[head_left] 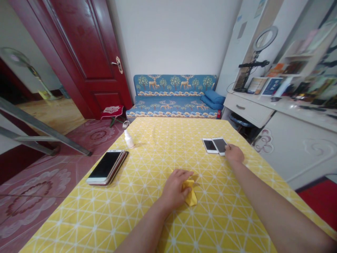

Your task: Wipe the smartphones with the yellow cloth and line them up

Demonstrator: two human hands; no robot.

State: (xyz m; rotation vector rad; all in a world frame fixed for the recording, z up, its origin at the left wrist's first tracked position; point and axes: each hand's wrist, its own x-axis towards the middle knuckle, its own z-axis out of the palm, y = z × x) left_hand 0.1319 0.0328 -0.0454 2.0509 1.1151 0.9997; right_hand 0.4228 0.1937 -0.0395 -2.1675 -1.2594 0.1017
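Observation:
My left hand (pixel 176 189) rests near the middle of the table, its fingers curled round a folded yellow cloth (pixel 191 198). Farther off to the right, my right hand (pixel 235 153) grips the near right edge of a white smartphone (pixel 219 145). That phone lies against a second white smartphone (pixel 210 145) with a dark screen, slightly overlapping or touching it; I cannot tell which. On the left side of the table is a stack of larger smartphones (pixel 106 168), the top one white-framed with a black screen. Beyond the stack stands a small white spray bottle (pixel 129 139).
A yellow cloth with white lines covers the table (pixel 147 218). Behind it is a blue patterned sofa (pixel 175 102). To the right stands a white dresser (pixel 302 140) with a ring light (pixel 276 33). A red stool (pixel 112 111) and metal ladder-like legs (pixel 65 137) are at left.

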